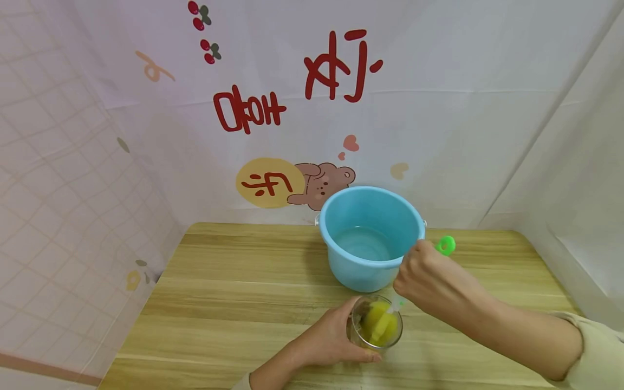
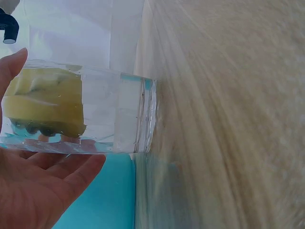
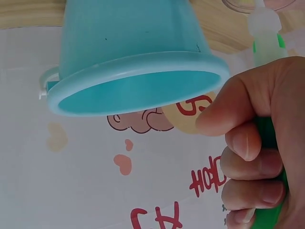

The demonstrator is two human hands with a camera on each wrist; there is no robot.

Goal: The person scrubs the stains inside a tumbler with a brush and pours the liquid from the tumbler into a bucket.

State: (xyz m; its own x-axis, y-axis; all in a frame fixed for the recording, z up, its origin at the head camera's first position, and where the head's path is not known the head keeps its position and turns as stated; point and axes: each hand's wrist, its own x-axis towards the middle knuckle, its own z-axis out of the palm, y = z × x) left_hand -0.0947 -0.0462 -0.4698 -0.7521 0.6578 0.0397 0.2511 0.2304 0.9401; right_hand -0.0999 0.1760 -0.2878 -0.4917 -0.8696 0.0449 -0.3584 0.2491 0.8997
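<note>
While the left hand (image 1: pixel 329 337) holds the glass (image 2: pixel 102 107) in curved fingers, well apart from the tabletop's (image 1: pixel 234 303) back edge, the right hand (image 1: pixel 425 276), wrapped round the brush (image 1: pixel 384 325), should twist gently (glass may slip).

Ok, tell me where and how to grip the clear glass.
I'd grip the clear glass by its side wall, from the left, as the left hand does: it looks roughly upright, a yellow sponge fills part of its inside, and the right hand crowds its right.
</note>
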